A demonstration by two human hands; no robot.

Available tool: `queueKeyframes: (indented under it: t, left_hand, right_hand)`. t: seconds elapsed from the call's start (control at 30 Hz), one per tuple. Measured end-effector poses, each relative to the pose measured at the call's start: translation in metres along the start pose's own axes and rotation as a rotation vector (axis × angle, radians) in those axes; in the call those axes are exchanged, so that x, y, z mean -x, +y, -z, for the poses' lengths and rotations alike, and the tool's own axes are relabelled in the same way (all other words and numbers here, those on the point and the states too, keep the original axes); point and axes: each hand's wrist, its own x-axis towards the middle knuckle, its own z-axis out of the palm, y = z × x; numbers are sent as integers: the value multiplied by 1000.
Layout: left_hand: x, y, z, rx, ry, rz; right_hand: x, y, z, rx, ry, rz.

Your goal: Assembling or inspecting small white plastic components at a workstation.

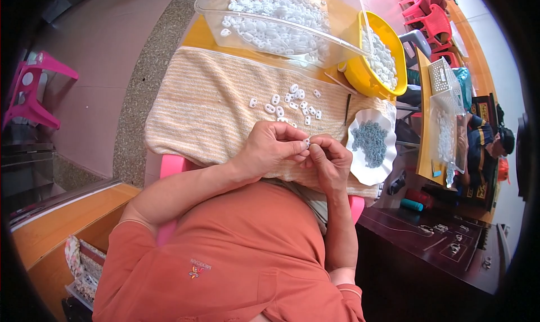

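White piece [307,143] — at tips of left fingers [295,148], right fingers [319,155] — both pinching it.

Pink stool [37,104], tiled floor [109,57], dark table [394,235]

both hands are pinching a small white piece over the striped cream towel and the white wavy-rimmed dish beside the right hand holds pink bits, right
Not quite: the head view shows small blue-grey bits, not pink ones, in the white wavy-rimmed dish beside the right hand. Both it and the left hand do pinch a small white piece over the striped cream towel.
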Motion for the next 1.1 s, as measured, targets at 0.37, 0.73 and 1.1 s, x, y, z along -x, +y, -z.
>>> queueKeyframes:
  t: [0.37,0.73,1.1]
  left_hand:
    - [2,2,-2,-53,8,4]
    - [1,4,-3,17,-26,-3]
    - [2,4,-4,21,-32,10]
  right_hand:
    - [1,-5,-3,53,26,18]
    - [0,-3,2,-106,44,-80]
    - [0,-4,4,-140,32,-40]
